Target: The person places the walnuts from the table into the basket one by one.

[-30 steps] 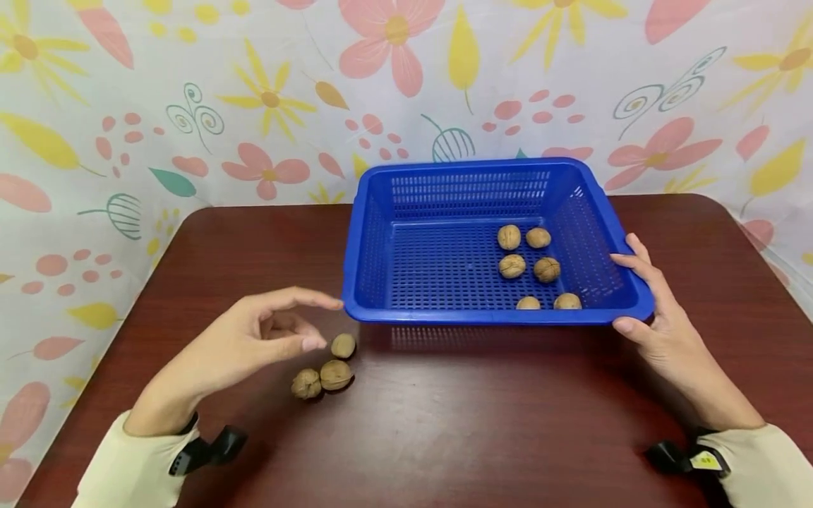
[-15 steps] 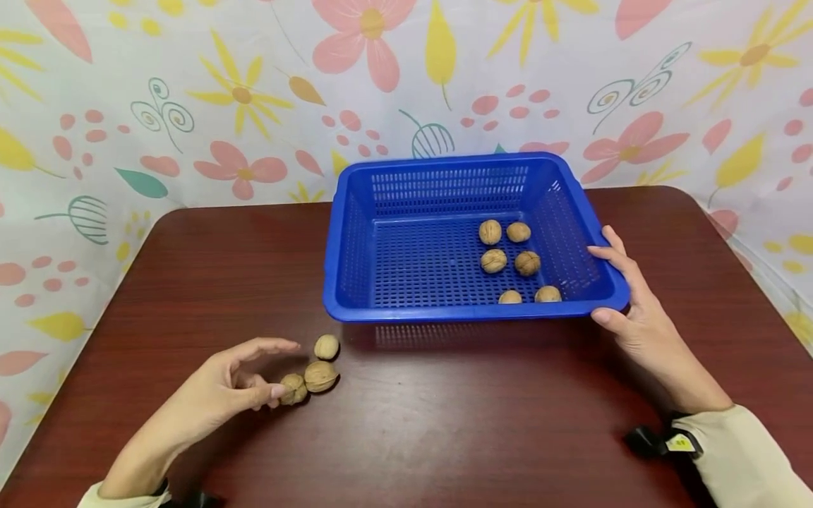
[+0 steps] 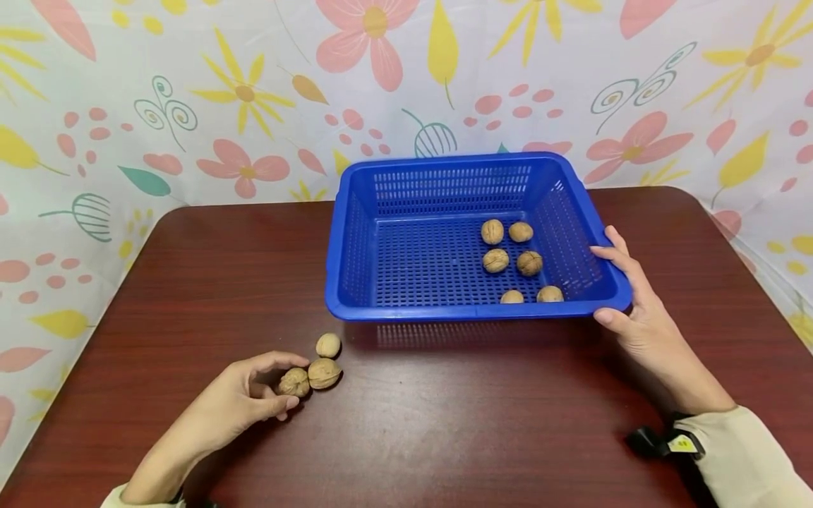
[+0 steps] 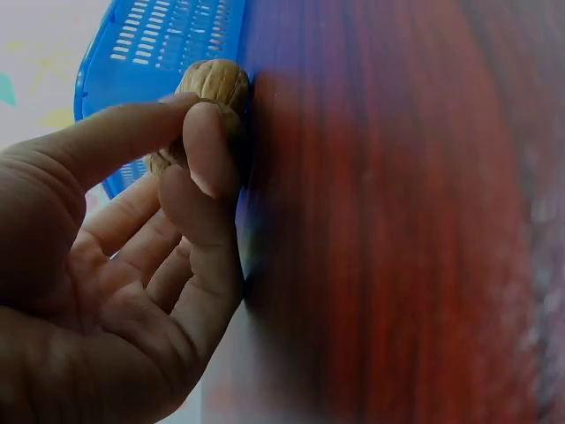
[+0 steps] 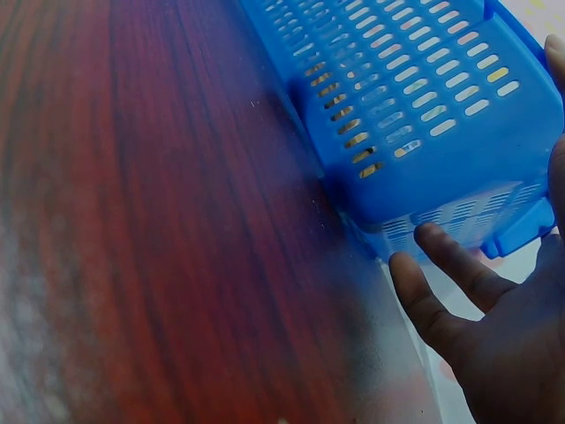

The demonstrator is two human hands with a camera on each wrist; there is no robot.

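Walnut (image 3: 293, 382) pinched between left hand (image 3: 238, 406) thumb and fingers (image 4: 119, 137) on table; right hand (image 3: 641, 310) fingers relaxed against basket (image 3: 470, 311) corner.

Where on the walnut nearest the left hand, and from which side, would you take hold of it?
Pinch the nearest walnut across its rounded middle, coming from its left. The left hand is already there, thumb and forefinger closing round it. A second walnut touches its right side, so that side is blocked; the third walnut lies apart, nearer the blue basket. The round shell probably needs opposed fingers.
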